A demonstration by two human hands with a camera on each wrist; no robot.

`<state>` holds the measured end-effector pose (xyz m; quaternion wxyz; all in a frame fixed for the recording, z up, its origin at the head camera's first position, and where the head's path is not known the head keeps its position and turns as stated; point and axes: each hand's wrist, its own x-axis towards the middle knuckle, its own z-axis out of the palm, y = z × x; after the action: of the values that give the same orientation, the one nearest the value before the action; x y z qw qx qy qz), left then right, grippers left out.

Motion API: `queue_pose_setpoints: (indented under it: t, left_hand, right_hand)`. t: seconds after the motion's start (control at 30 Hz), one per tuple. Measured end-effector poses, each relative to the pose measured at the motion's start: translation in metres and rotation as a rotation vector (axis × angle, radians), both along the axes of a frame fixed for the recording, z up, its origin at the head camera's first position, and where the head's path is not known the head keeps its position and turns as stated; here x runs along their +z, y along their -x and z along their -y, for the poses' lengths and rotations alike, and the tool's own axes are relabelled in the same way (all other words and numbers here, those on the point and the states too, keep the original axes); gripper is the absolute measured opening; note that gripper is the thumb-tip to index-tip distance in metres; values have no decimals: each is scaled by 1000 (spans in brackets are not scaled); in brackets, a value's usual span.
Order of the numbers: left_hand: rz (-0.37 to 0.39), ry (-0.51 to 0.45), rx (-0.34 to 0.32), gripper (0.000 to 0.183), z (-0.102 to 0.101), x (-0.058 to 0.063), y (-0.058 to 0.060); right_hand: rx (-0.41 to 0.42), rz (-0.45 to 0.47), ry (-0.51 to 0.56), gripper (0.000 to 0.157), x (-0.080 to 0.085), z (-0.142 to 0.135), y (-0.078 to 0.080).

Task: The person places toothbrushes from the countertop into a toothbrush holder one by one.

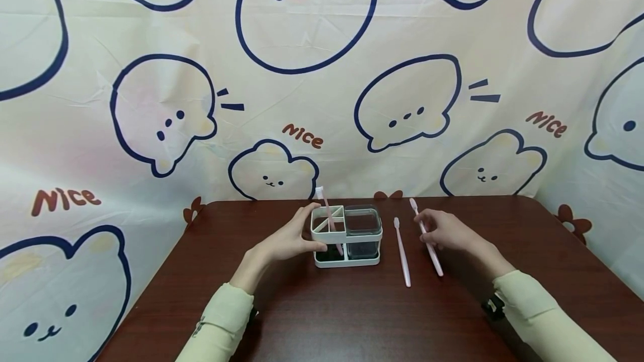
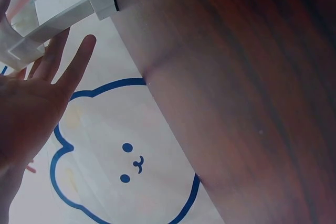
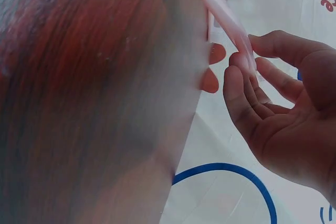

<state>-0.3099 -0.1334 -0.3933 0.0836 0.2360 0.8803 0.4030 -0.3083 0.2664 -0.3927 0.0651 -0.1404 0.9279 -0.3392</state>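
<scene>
A white toothbrush holder (image 1: 329, 237) stands on the table, with divided slots on its left and a clear cup (image 1: 363, 222) in its right part. One pink toothbrush (image 1: 329, 214) leans in the left slots, bristles up. My left hand (image 1: 287, 242) grips the holder's left end, thumb at the front and fingers behind; the left wrist view shows its fingers (image 2: 79, 66) along the white frame (image 2: 63, 22). Between thumb and fingers, my right hand (image 1: 445, 230) pinches a second pink toothbrush (image 1: 434, 258) by its handle. A third toothbrush (image 1: 403, 256) lies between the holder and that hand.
The dark brown wooden table (image 1: 352, 317) runs back to a cloth backdrop (image 1: 282, 99) printed with bear outlines. Its far edge lies close behind the holder and the toothbrush heads.
</scene>
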Motion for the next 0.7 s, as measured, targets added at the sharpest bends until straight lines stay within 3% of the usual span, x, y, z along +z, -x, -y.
queue_pose_setpoints:
  t: [0.13,0.37,0.7]
  left_hand:
    - [2,2,0,97,0,1,-1]
    - [4,2,-1,100,0,1,-1]
    - [1,5,-5,99,0,2,-1]
  right_hand:
    - [-16,-36,-6,42,4,2,0]
    - [-25,-176,-46,40,10,5,2]
    - [-19,-237,-15,39,20,12,-1]
